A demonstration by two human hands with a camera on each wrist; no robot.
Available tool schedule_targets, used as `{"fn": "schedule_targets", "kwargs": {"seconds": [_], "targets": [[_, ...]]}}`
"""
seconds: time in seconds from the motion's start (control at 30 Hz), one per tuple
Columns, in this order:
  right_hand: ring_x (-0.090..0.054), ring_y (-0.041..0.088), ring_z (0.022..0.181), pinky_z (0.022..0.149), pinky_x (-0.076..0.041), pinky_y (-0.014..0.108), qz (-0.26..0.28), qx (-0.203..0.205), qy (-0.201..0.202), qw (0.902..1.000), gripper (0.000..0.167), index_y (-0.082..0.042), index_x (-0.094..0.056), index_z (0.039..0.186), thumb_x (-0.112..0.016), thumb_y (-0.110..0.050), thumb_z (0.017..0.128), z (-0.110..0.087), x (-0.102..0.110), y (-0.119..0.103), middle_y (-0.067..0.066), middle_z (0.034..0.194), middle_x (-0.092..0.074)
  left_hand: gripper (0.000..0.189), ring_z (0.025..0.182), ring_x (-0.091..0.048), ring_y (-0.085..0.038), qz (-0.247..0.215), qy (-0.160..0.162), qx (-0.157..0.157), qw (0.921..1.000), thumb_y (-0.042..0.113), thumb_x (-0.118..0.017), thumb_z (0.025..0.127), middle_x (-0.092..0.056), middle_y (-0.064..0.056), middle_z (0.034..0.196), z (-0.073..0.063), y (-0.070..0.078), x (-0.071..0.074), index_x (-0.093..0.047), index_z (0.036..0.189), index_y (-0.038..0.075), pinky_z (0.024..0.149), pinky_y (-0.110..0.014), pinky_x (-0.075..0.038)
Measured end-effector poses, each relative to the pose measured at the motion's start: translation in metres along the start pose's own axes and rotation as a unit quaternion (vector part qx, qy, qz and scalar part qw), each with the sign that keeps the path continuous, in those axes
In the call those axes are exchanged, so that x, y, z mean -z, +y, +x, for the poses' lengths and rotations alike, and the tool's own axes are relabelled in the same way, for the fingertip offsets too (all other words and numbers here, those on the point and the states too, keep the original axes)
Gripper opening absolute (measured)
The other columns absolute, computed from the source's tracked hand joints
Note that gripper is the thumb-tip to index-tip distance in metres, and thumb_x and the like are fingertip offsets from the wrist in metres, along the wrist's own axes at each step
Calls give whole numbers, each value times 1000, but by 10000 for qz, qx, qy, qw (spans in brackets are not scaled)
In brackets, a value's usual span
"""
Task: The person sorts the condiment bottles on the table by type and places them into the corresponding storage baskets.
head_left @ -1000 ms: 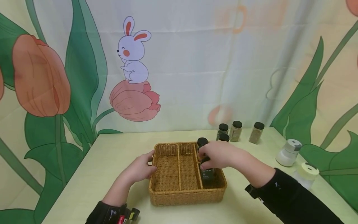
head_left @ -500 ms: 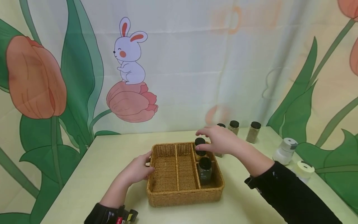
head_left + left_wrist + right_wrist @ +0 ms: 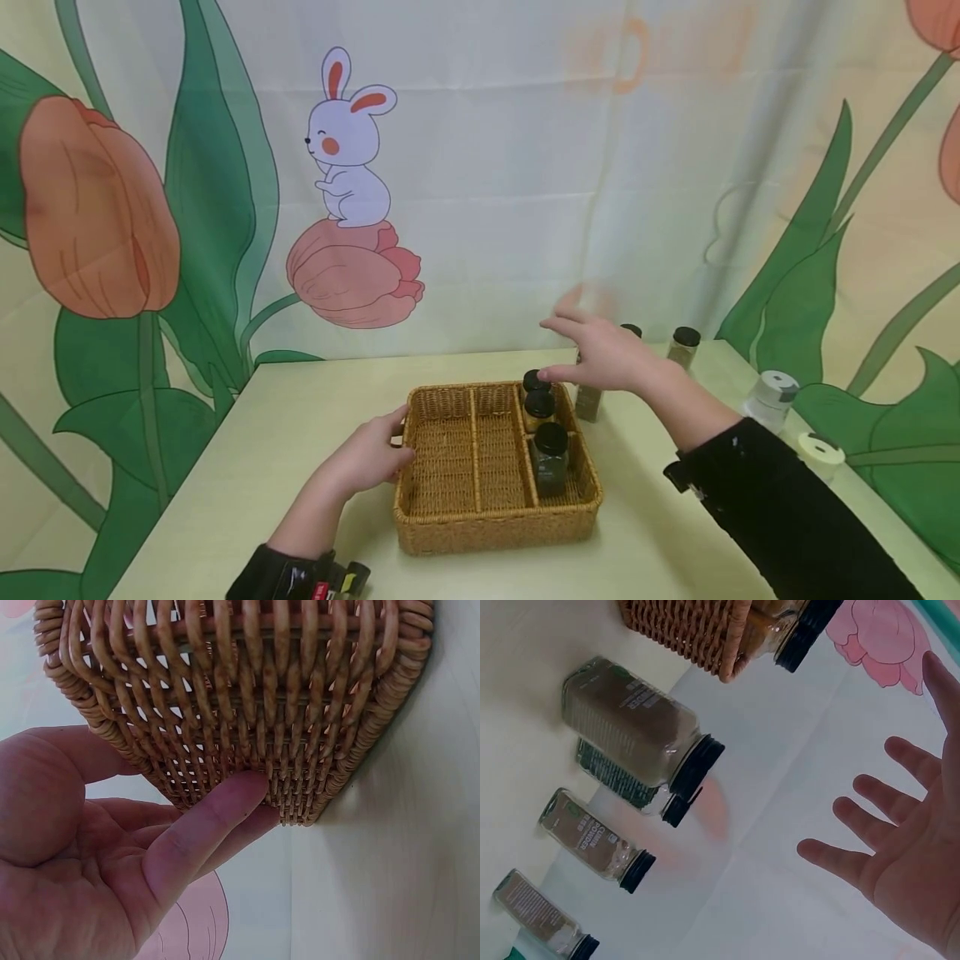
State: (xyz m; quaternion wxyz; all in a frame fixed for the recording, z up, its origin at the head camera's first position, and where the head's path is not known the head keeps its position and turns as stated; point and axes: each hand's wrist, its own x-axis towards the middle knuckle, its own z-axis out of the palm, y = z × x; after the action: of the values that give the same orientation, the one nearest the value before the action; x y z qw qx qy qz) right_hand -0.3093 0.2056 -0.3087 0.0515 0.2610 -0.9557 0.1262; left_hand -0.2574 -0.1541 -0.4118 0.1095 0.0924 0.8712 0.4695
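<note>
I'm holding my right hand (image 3: 603, 354) wide and empty near the jars (image 3: 551, 468), ideally clear of their caps (image 3: 551, 437), while my left hand (image 3: 367, 454) is pinching the basket (image 3: 498, 533) steady.

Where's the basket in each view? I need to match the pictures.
Head: basket, lower middle, seen whole from above.
Left wrist: basket in close-up, filling the top and narrowing towards mid-picture.
Right wrist: only part of the basket, cut off by the top edge.
Shared landmark: apparently the printed pink flower, bottom left in left wrist, top right in right wrist.
</note>
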Motion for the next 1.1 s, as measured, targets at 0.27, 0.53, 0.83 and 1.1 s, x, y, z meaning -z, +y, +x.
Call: {"fn": "schedule_targets", "kwargs": {"seconds": [0.27, 0.53, 0.83, 1.1], "targets": [[-30, 43, 146, 109, -36, 64, 218, -324, -10, 9992, 86, -15, -37, 159, -62, -64, 93, 6, 0, 15, 16, 166, -23, 78, 78, -69, -24, 70, 14, -8, 10000, -1, -62, 93, -43, -36, 148, -1, 1, 0, -23, 161, 1, 65, -37, -61], [-21, 43, 149, 112, -30, 65, 260, -553, 126, 9980, 90, -16, -34, 160, -56, -70, 92, 12, -3, 35, 15, 168, -16, 78, 93, -71, -28, 87, 0, -37, 10000, -2, -62, 92, -45, -36, 146, -2, 1, 0, -25, 160, -1, 65, -37, -61], [-22, 46, 148, 113, -28, 65, 194, -874, 73, 9960, 85, -11, -32, 161, -53, -63, 98, 16, -9, 52, 24, 165, -19, 78, 95, -71, -29, 46, 10, -33, 10000, -1, -62, 91, -46, -36, 146, 0, 1, 0, -26, 160, -1, 65, -38, -61], [-18, 48, 148, 118, -19, 64, 445, -888, 59, 9950, 68, -1, -34, 158, -34, -49, 110, 18, -14, 65, 30, 162, -21, 77, 97, -70, -28, 26, 17, -45, 10000, -2, -62, 92, -45, -37, 146, 0, -1, 0, -26, 160, -1, 65, -38, -62]]}}
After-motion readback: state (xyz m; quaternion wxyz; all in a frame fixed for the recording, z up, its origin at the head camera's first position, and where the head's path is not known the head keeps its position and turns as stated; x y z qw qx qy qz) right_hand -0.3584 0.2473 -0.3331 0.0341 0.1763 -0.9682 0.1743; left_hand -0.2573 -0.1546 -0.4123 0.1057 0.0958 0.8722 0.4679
